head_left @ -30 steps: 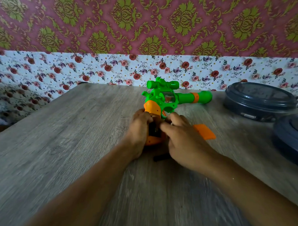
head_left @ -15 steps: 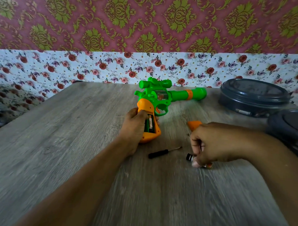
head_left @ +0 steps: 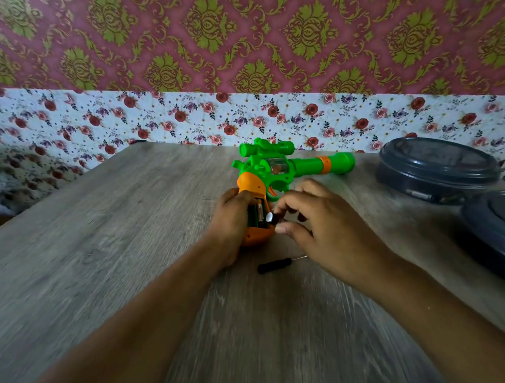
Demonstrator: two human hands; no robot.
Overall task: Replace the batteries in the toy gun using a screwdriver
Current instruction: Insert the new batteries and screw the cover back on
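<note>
The toy gun (head_left: 278,175) is lying on its side on the wooden table (head_left: 98,242), barrel pointing right, and the left hand (head_left: 232,219) is gripping its orange handle beside the open battery slot. The right hand (head_left: 316,223) is pinching a battery (head_left: 270,218) between thumb and fingertips, right at the slot. The screwdriver (head_left: 274,264) is lying untouched on the table, just below the handle.

A toy gun (head_left: 271,174) lies at the middle of the counter (head_left: 98,257), barrel pointing right. A screwdriver (head_left: 274,266) lies just in front of it. Two lidded containers (head_left: 437,167) sit at the far right, one before the other.
</note>
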